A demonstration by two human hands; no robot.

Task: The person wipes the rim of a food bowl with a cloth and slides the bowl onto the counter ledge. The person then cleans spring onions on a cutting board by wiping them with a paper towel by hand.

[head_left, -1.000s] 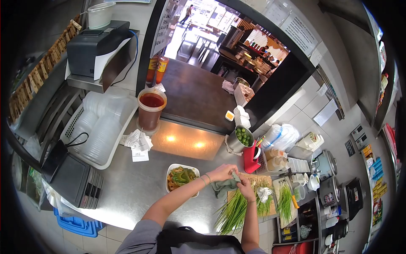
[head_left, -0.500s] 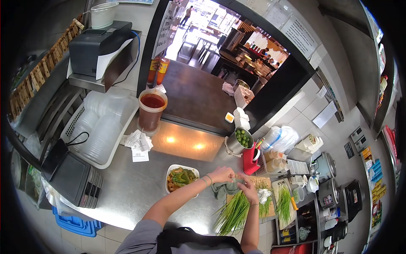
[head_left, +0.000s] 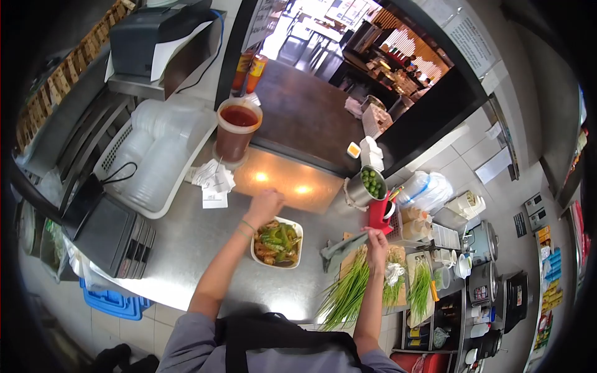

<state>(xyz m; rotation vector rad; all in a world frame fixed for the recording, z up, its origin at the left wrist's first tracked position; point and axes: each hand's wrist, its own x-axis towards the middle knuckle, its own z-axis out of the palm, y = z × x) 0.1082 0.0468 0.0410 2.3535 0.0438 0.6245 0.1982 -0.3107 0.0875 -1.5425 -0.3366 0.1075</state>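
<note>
My left hand [head_left: 266, 204] is over the counter, just beyond the far edge of a white bowl [head_left: 300, 247]. In the bowl lies a cooked dish [head_left: 278, 241] with green vegetable pieces in brown sauce. Its fingers look curled but are blurred, and I see nothing clear in them. My right hand [head_left: 376, 245] grips one end of a grey-green cloth [head_left: 343, 247], which stretches out to the left. Below the cloth, a bunch of long green spring onions [head_left: 347, 289] lies across a wooden cutting board [head_left: 398, 292].
A tub of red sauce [head_left: 236, 133] stands beside paper slips [head_left: 213, 180]. Behind the right hand are a red holder [head_left: 379, 217] and a metal pot of green limes [head_left: 371, 183]. At left sit a basket of plastic containers [head_left: 160, 211] and a black machine [head_left: 106, 248].
My left hand has let go of the cloth and moved left, past the bowl. The right hand still has the cloth, now stretched out. The whole view has shifted slightly.
</note>
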